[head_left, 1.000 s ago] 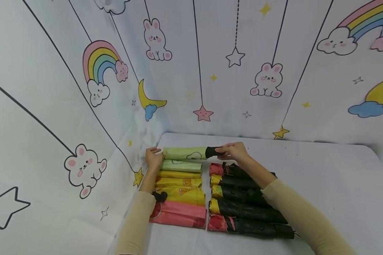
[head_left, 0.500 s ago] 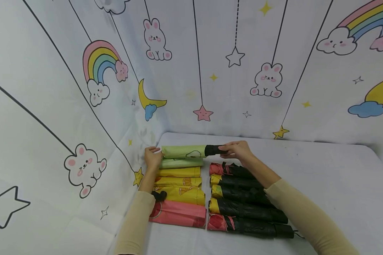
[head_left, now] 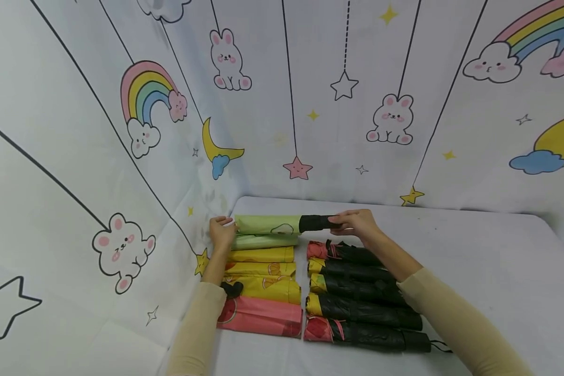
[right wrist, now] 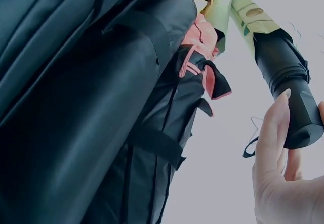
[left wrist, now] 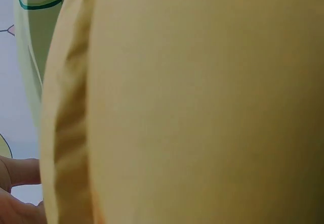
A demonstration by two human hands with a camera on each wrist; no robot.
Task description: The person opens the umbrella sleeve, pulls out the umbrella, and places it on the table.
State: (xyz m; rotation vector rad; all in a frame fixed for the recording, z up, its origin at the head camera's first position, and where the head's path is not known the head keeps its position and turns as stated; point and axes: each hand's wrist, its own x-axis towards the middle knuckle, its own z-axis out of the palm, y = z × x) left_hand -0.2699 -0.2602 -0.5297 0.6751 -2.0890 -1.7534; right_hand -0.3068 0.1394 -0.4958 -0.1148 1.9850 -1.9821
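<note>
A folded umbrella (head_left: 317,223) with a black handle end sticks out of a light green sleeve (head_left: 265,224) printed with an avocado. My right hand (head_left: 359,223) pinches the handle end between fingers and thumb; in the right wrist view that hand (right wrist: 283,168) grips the black handle (right wrist: 298,118), and a small strap loop hangs beside it. My left hand (head_left: 222,232) holds the sleeve's left end. In the left wrist view only a bit of the left hand (left wrist: 20,183) shows, as yellow fabric (left wrist: 202,102) blocks most of it. A second green sleeve (head_left: 265,241) lies just below.
Yellow sleeves (head_left: 263,287) and a red sleeve (head_left: 263,316) lie flat in the left column. Several folded black umbrellas (head_left: 366,308) with red or yellow ends lie in the right column. Printed cloth walls (head_left: 263,120) stand behind and left of the white table (head_left: 489,271).
My right hand has moved right with the umbrella's handle, so more black shows outside the green sleeve. My left hand and the sleeve have shifted slightly left.
</note>
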